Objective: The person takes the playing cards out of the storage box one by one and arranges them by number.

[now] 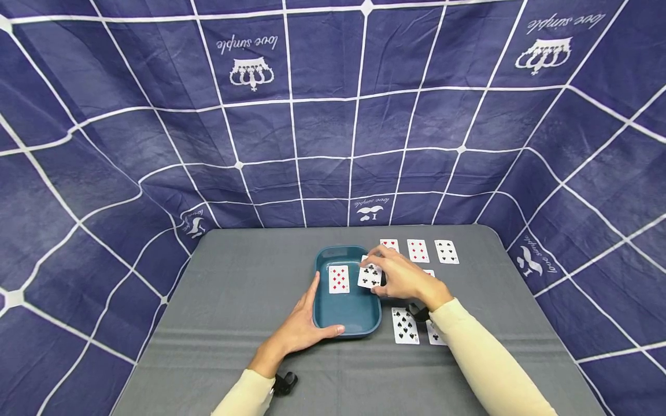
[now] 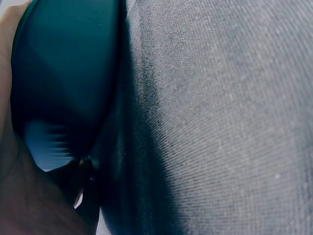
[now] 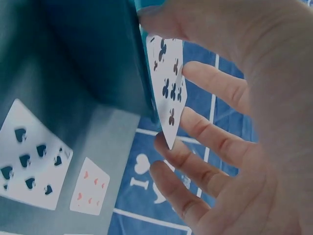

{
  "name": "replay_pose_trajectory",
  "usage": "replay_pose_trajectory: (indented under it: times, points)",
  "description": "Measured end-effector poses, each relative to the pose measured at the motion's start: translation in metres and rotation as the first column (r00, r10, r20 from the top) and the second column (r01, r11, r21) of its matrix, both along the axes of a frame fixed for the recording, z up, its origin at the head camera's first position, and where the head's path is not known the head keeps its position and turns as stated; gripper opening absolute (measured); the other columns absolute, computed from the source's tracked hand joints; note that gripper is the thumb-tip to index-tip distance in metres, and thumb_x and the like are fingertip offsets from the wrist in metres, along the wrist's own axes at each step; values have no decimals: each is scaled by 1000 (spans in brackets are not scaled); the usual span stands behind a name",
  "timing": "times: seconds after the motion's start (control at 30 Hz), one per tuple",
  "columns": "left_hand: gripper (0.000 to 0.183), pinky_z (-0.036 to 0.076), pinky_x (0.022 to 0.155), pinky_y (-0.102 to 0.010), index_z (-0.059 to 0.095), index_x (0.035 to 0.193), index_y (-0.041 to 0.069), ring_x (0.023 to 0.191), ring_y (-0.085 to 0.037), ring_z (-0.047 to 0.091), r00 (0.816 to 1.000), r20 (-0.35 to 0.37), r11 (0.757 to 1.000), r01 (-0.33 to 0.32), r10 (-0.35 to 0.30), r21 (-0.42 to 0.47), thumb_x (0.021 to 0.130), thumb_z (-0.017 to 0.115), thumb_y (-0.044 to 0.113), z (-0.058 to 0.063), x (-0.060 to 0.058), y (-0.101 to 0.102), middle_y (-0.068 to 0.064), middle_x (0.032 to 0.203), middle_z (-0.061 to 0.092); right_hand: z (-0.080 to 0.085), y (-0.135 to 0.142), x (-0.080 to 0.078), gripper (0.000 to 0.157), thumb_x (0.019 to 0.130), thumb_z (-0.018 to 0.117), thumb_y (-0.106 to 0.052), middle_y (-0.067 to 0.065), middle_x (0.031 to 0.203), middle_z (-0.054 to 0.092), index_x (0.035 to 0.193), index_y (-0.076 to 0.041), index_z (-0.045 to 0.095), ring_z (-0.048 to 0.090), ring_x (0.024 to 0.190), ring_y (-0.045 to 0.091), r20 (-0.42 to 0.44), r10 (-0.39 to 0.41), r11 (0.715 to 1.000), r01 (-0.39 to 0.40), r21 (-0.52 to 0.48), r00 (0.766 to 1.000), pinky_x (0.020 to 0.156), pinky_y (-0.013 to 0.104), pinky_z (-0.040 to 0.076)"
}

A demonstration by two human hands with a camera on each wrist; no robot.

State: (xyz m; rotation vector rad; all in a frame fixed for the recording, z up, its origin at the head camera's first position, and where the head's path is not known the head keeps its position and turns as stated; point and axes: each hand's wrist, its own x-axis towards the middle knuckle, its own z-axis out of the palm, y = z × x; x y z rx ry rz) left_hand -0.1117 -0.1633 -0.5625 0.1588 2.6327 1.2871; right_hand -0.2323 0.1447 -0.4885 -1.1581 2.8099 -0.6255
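Note:
A white playing card with black clubs (image 1: 369, 274) is pinched by my right hand (image 1: 404, 276) over the right side of a teal tray (image 1: 346, 320). In the right wrist view the thumb is on one side of that clubs card (image 3: 168, 90) and fingertips on the other. A red diamonds card (image 1: 339, 279) lies face up in the tray. My left hand (image 1: 298, 328) holds the tray's near left corner, thumb over the near rim and fingers along the left side. In the left wrist view the tray wall (image 2: 68, 58) is dark and the fingertips are mostly hidden.
Face-up cards lie right of the tray: a hearts card (image 1: 389, 244), a diamonds card (image 1: 418, 251) and a black-suited card (image 1: 447, 252) behind, a spades card (image 1: 404, 326) and a partly covered clubs card (image 1: 434, 333) nearer. Blue cloth walls (image 1: 322, 133) surround the grey table (image 1: 234, 277).

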Motion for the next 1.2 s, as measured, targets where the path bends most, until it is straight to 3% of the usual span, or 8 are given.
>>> replay_pose_trajectory:
  times: [0.23, 0.6, 0.87, 1.2]
  points:
    - [148, 38, 134, -78, 0, 190, 37, 177, -49, 31, 1000, -16, 1000, 1, -1, 14, 85, 100, 65, -2, 1, -1, -16, 196, 22, 3, 20, 0, 60, 88, 100, -21, 11, 156, 66, 145, -21, 80, 70, 132, 34, -9, -30, 1000, 30, 4, 999, 107, 59, 61]
    - [147, 38, 134, -78, -1, 189, 38, 178, -50, 30, 1000, -17, 1000, -1, 1, 21, 85, 100, 65, -2, 2, -1, -18, 195, 22, 0, 58, -2, 56, 86, 100, -12, 18, 158, 67, 138, -17, 82, 68, 144, 46, 10, -61, 998, 61, -20, 998, 119, 69, 56]
    - [147, 38, 133, -81, -1, 190, 37, 178, -51, 29, 1000, -14, 1000, 4, -4, 22, 86, 100, 65, -3, 2, -1, -15, 196, 20, -9, 94, -3, 56, 83, 101, -10, 16, 157, 68, 135, -20, 82, 73, 135, 41, 12, -101, 995, 101, -4, 995, 107, 67, 60]
    - [146, 37, 134, -80, 0, 190, 37, 178, -50, 29, 1000, -13, 1000, 0, 0, 24, 86, 99, 66, -1, 3, 1, -15, 196, 20, -15, 143, 0, 57, 83, 98, 0, 24, 156, 68, 137, -9, 80, 68, 145, 50, 8, -112, 994, 112, -13, 994, 120, 71, 54]
